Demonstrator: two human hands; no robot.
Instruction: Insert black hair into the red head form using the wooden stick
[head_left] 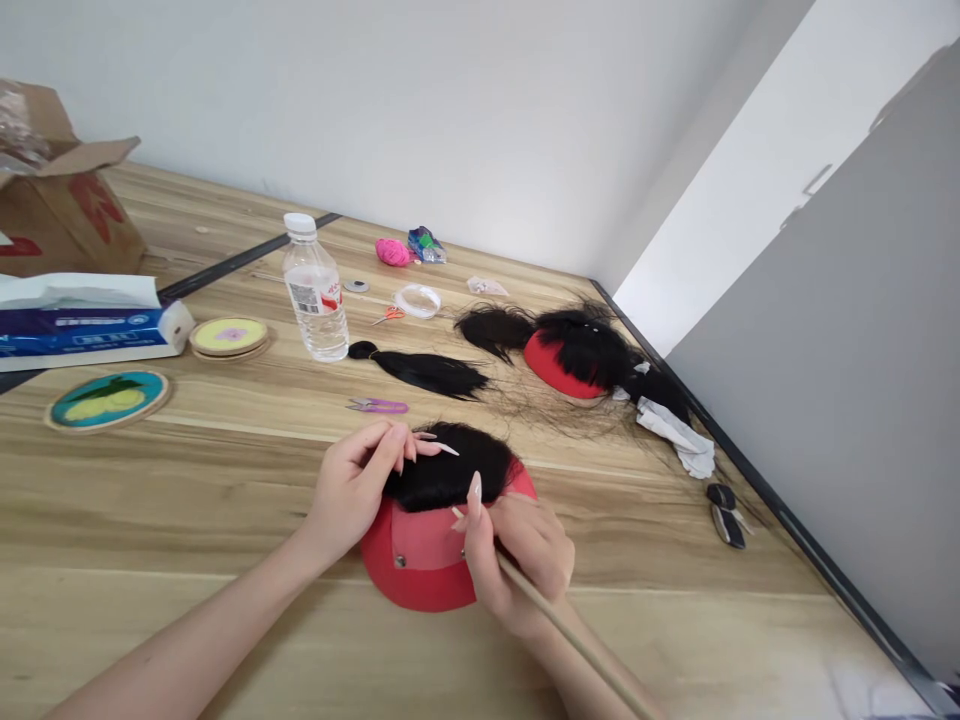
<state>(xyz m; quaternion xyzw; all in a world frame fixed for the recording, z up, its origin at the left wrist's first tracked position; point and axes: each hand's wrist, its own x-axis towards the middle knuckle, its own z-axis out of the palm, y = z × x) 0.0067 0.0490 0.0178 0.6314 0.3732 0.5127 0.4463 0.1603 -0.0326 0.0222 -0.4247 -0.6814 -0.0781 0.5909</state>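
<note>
A red dome-shaped form [420, 592] sits on the table in front of me. Black hair [442, 478] covers its upper part, above a pinkish patch [427, 535] with metal pins at its lower corners. At the left edge of the hair, my left hand [360, 485] has thumb and index finger pinched together; whatever lies between them is too fine to make out. My right hand [521, 560] is closed round a long, thin wooden stick [570, 630], held like a pen by the patch's right side. The stick's working tip is too small to tell.
Beyond the form lie purple thread snips [379, 406], a black hair bundle [431, 372] and a water bottle [316, 300]. A second red form [559, 368] with hair stands back right. Embroidery hoops [109, 400], a tissue pack [90, 330] and a cardboard box [75, 215] are left.
</note>
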